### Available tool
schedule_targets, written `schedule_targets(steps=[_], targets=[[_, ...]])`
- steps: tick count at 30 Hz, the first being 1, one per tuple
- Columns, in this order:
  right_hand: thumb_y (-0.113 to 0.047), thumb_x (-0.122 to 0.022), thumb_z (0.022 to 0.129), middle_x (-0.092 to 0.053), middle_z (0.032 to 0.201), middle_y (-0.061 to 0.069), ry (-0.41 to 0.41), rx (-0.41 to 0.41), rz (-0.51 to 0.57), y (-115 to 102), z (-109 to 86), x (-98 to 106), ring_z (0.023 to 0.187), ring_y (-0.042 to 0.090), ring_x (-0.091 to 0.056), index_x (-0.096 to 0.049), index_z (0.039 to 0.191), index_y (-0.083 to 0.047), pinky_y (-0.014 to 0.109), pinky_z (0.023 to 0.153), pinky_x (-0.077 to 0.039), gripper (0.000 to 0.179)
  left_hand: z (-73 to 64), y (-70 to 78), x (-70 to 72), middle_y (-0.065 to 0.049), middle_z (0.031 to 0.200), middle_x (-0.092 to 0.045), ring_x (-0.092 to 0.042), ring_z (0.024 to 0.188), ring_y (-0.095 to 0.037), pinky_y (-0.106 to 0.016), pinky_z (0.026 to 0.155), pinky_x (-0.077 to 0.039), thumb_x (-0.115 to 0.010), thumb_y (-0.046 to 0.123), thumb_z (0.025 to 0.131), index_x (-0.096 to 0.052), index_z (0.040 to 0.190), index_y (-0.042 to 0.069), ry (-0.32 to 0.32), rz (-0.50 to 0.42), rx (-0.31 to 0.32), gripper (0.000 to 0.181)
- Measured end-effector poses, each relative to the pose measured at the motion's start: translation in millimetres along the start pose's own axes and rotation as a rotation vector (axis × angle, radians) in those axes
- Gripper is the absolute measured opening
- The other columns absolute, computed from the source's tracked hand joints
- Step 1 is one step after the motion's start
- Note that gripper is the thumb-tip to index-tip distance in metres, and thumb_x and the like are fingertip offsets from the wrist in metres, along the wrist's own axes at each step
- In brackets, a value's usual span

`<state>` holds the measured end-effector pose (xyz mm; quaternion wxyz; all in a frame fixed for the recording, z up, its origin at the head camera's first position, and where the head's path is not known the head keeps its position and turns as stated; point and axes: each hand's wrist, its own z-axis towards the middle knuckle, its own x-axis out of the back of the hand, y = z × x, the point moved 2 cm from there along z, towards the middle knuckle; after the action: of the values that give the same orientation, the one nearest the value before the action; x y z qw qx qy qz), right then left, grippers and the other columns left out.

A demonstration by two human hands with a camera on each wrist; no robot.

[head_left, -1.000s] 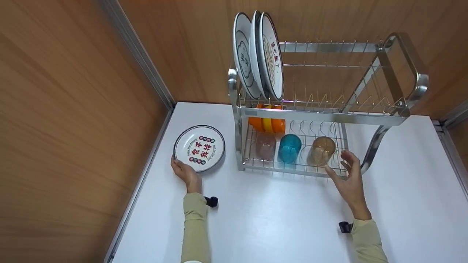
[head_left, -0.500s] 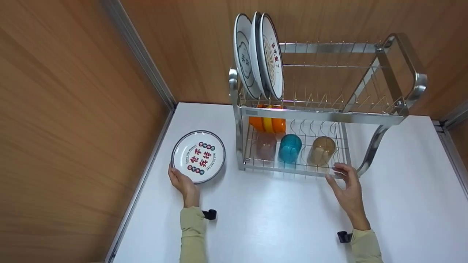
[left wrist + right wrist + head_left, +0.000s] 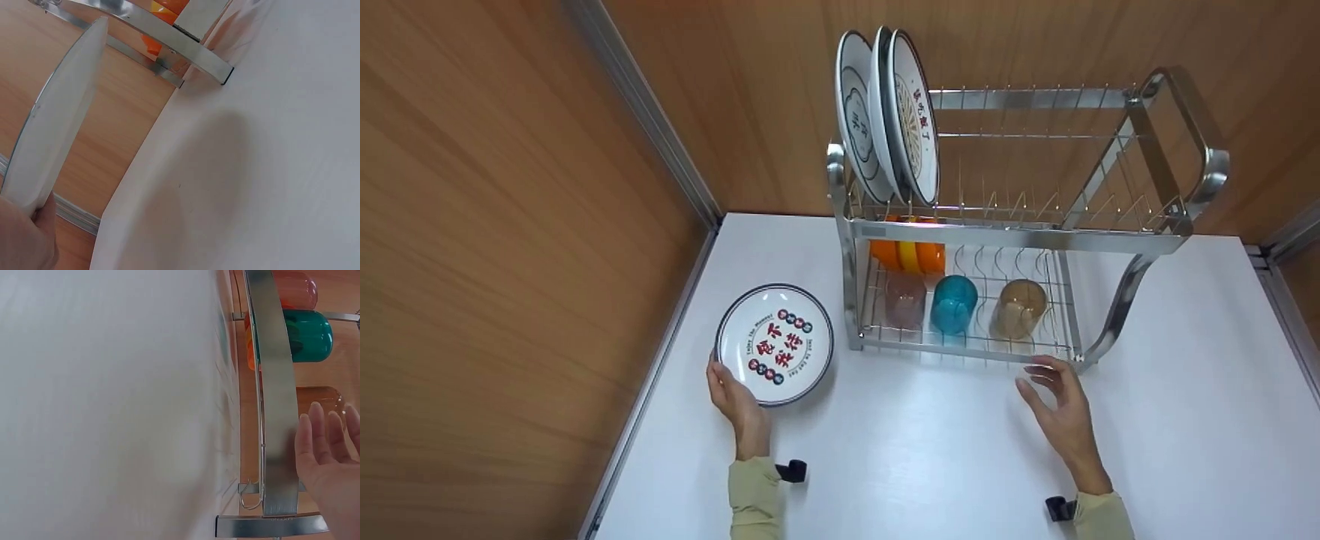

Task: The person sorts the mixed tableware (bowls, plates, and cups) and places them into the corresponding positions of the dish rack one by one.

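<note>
A white plate (image 3: pixel 775 345) with a dark rim and red characters is held by my left hand (image 3: pixel 740 405) at its lower left edge. In the left wrist view the plate (image 3: pixel 56 118) is off the table, above its shadow, and the hand (image 3: pixel 25 236) grips its rim; part of the fingers is hidden. My right hand (image 3: pixel 1061 416) holds nothing, its fingers loosely bent near the front edge of the metal dish rack (image 3: pixel 1020 236). In the right wrist view, the right hand's fingers (image 3: pixel 320 439) lie in front of the amber glass (image 3: pixel 323 396).
Three plates (image 3: pixel 911 120) stand upright in the upper tier's left end. Below are an orange cup (image 3: pixel 911 256), a pink glass (image 3: pixel 905 300), a teal glass (image 3: pixel 954 304) and an amber glass (image 3: pixel 1020 309). Wooden panels (image 3: pixel 510 262) border the white table (image 3: pixel 915 450).
My left hand has brought the plate closer to me, and it looks larger. The right hand has drawn back from beside the amber glass to the rack's front edge.
</note>
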<state>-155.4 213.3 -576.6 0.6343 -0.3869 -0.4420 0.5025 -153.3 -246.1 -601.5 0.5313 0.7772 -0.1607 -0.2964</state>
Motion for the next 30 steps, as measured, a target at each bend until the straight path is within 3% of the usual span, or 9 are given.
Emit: schedule_targets(steps=[9, 16, 23, 30], targets=[[0.015, -0.068, 0.09, -0.056, 0.126, 0.024, -0.012, -0.051, 0.0, 8, -18.3, -4, 0.115, 0.034, -0.059, -0.049, 0.131, 0.016, 0.024, 0.102, -0.049, 0.046, -19.6, 2.6, 3.0, -0.004, 0.156, -0.049, -0.053, 0.137, -0.019, -0.027, 0.103, -0.051, -0.034, 0.047, 0.11, -0.036, 0.159, 0.023, -0.091, -0.006, -0.032, 0.055], [0.009, -0.069, 0.092, -0.056, 0.128, 0.019, -0.064, -0.064, 0.068, 29, -28.6, -9, 0.115, 0.023, -0.061, -0.051, 0.133, 0.008, 0.021, 0.101, -0.049, 0.045, -35.4, 1.1, 2.0, -0.005, 0.155, -0.05, -0.055, 0.134, -0.019, -0.026, 0.103, -0.05, -0.035, 0.048, 0.11, -0.035, 0.16, 0.021, -0.122, 0.043, -0.02, 0.057], [0.004, -0.068, 0.095, -0.056, 0.129, 0.018, -0.097, -0.091, 0.107, 28, -38.0, -17, 0.114, 0.026, -0.062, -0.049, 0.134, 0.009, 0.023, 0.101, -0.05, 0.043, -52.7, -3.2, -4.7, -0.006, 0.154, -0.051, -0.057, 0.132, -0.017, -0.026, 0.104, -0.05, -0.036, 0.048, 0.11, -0.036, 0.159, 0.02, -0.192, 0.068, -0.031, 0.057], [0.003, -0.067, 0.097, -0.056, 0.129, 0.022, -0.117, -0.114, 0.119, 26, -45.6, -26, 0.114, 0.02, -0.064, -0.049, 0.134, 0.01, 0.021, 0.1, -0.05, 0.043, -69.0, -6.3, -15.7, -0.004, 0.157, -0.048, -0.049, 0.141, -0.02, -0.022, 0.107, -0.045, -0.035, 0.047, 0.111, -0.035, 0.159, 0.015, -0.269, 0.134, -0.061, 0.058]])
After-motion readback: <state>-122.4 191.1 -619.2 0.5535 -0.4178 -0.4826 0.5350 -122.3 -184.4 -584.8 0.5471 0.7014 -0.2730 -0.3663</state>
